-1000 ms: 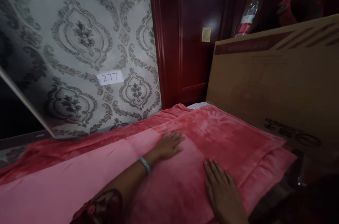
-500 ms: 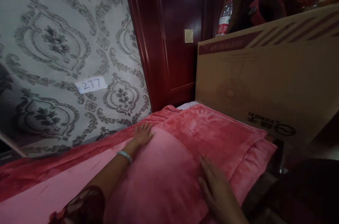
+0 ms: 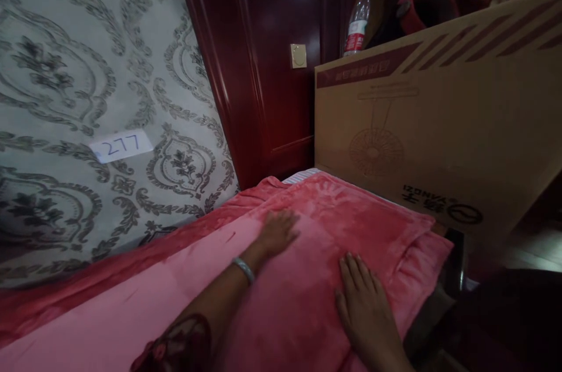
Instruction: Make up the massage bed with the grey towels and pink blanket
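Observation:
A plush blanket [image 3: 369, 225], pinkish red, lies spread over a bed, with a smoother pink part [image 3: 132, 296] running toward the lower left. My left hand [image 3: 277, 232] rests palm down where the smooth part meets the plush part; its fingers are spread and a little blurred. A pale bangle [image 3: 244, 269] circles that wrist, below which a dark red lace sleeve shows. To the right, my right hand [image 3: 366, 301] lies flat on the plush, fingers stretched out, the thumb slightly apart. Neither hand grips the cloth.
A large cardboard box [image 3: 421, 120] stands behind the bed, with a plastic bottle [image 3: 357, 23] and a red band-like item [image 3: 410, 12] above it. Dark red panelling [image 3: 272, 91] and patterned wallpaper [image 3: 114, 26], bearing a paper label [image 3: 123, 145] marked 277, rise behind.
My left hand has slid rightward over the blanket, closer to my right hand. My right hand stays on the plush, now lying flatter. The view has turned slightly to the right.

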`<state>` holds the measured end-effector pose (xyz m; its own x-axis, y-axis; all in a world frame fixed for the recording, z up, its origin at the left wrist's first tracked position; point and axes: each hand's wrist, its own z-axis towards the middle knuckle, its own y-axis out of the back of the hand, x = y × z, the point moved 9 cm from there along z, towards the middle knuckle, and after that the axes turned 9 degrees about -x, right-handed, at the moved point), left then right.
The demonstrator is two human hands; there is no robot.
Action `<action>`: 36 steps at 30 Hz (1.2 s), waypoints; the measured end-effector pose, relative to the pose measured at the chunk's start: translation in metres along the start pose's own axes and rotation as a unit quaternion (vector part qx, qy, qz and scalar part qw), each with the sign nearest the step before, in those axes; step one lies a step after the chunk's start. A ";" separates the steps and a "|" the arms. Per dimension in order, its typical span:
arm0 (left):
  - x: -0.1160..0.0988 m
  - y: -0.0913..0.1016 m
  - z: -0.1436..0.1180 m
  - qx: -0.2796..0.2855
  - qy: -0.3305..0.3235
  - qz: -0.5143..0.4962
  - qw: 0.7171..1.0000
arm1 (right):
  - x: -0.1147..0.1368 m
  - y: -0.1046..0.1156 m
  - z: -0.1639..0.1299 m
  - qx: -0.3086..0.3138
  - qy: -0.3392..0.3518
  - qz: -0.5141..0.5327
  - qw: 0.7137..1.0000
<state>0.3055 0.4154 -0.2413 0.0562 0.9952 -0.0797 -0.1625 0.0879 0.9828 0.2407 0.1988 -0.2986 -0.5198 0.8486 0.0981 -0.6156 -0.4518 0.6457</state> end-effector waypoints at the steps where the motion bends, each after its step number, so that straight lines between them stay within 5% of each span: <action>1: 0.031 0.006 0.002 0.004 0.057 0.017 0.998 | 0.000 0.001 0.001 0.000 -0.001 0.001 1.000; 5: 0.122 0.030 -0.006 0.013 0.192 0.056 0.980 | 0.004 0.004 0.000 -0.012 -0.004 0.013 1.000; 8: 0.135 0.046 -0.004 -0.006 0.220 0.077 0.972 | 0.003 0.006 -0.001 -0.012 -0.012 0.022 1.000; 10: 0.112 0.054 0.009 -0.034 0.197 0.078 0.977 | -0.002 0.009 0.008 -0.005 -0.007 0.047 0.999; 12: 0.065 0.053 0.028 -0.051 0.134 0.059 0.988 | -0.014 0.013 0.025 0.004 -0.006 0.078 0.997; 17: -0.077 0.006 0.059 0.000 -0.085 -0.032 0.996 | -0.060 0.005 0.071 0.061 -0.070 0.016 0.995; 20: -0.104 -0.016 0.068 0.002 -0.131 -0.046 0.990 | -0.067 -0.016 0.069 0.127 -0.072 -0.030 0.989; 22: -0.080 -0.019 0.078 -0.012 -0.079 -0.019 0.997 | -0.065 -0.024 0.061 0.148 -0.063 -0.039 0.986; 27: 0.032 -0.003 0.091 -0.013 0.080 0.045 0.996 | -0.064 -0.025 0.054 0.150 -0.057 -0.040 0.986; 30: 0.082 0.006 0.088 0.000 0.135 0.066 0.989 | -0.065 -0.024 0.057 0.145 -0.061 -0.031 0.987; 33: 0.097 0.011 0.087 0.013 0.161 0.072 0.984 | -0.064 -0.024 0.057 0.150 -0.071 -0.016 0.986; 36: 0.084 0.021 0.095 -0.009 0.179 0.075 0.981 | -0.063 -0.021 0.057 0.154 -0.084 0.000 0.985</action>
<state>0.4000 0.4971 -0.2120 -0.3195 0.9475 0.0092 -0.1601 -0.0635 0.9851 0.3200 0.1699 -0.2750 -0.3986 0.8936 0.2066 -0.3935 -0.3701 0.8416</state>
